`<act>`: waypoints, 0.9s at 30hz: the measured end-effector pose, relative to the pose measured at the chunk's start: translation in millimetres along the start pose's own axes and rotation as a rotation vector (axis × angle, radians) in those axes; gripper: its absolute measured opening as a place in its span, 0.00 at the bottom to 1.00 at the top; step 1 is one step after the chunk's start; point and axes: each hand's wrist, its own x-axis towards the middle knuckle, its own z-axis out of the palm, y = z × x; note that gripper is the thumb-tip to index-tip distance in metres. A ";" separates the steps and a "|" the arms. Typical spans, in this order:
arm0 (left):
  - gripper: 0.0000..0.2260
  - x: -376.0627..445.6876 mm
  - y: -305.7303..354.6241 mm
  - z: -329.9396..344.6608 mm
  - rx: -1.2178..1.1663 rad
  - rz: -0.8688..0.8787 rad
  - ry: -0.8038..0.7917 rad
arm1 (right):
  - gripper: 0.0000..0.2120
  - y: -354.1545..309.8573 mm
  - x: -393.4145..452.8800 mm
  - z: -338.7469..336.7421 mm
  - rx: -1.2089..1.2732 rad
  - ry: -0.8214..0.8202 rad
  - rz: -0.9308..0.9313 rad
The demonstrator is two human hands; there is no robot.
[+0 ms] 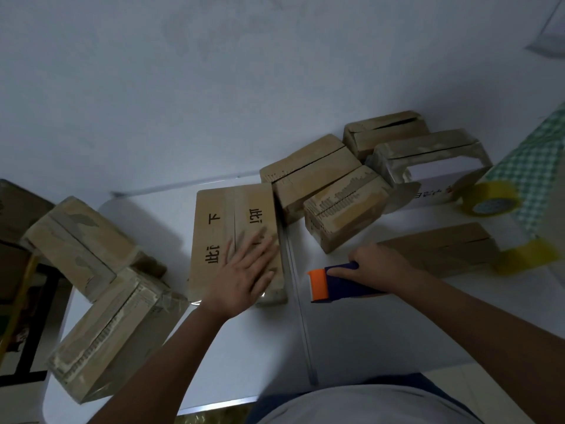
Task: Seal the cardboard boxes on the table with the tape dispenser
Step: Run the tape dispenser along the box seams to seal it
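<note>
Resting flat on the printed box, your left hand has its fingers spread and extended, palm down on the near right part of the lid, beside the centre seam. Your right hand is curled around the blue handle of the tape dispenser, fingers wrapped closed on it; the orange head points left toward the box, and you hold the tool just right of the box, low over the white table.

At the table's left edge two taped boxes lie at angles, one beyond the other. Right of your dispenser hand a flat cardboard piece lies on the table, with a yellowish tape roll at its right end. Farther back, a cluster of boxes sits close together just behind the printed box, and a second yellow tape roll stands against a green checked cloth. The white wall rises behind.
</note>
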 end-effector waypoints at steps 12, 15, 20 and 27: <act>0.17 7.0 36.1 21.6 -0.171 -0.187 0.001 | 0.20 -3.1 -0.4 -4.9 0.019 -0.064 0.071; 0.18 7.7 37.0 23.2 -0.175 -0.216 0.008 | 0.22 -12.1 -0.1 -4.3 -0.028 -0.047 0.080; 0.19 8.6 38.1 21.5 -0.191 -0.217 0.004 | 0.23 -32.8 1.9 -5.1 -0.132 -0.001 0.101; 0.20 9.4 38.7 20.0 -0.184 -0.207 -0.006 | 0.23 -45.7 8.9 -2.5 -0.195 -0.004 0.081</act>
